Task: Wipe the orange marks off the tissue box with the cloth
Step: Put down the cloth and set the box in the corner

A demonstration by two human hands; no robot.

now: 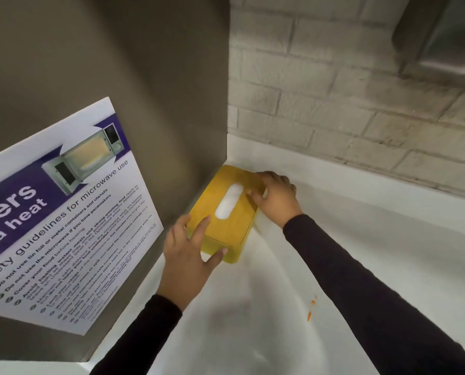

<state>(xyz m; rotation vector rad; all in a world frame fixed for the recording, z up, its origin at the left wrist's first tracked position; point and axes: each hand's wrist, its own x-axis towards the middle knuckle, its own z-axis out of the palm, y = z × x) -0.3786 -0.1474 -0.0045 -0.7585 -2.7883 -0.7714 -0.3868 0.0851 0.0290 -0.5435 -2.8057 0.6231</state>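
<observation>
Yellow tissue box (221, 230), standing on the white table (334, 239) in the corner between steel panel (117, 63) and brick wall (334, 90), long axis running away from the person. Left hand (190, 255) clasps its near-left corner, fingers (203, 226) on top, thumb on the near wall; right hand (276, 196) grips the far-right edge, fingers curled over it. Cloth not in view.

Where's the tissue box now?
Head view, centre: tissue box on the white counter, in the corner beside the grey panel, held between left hand and right hand.
</observation>
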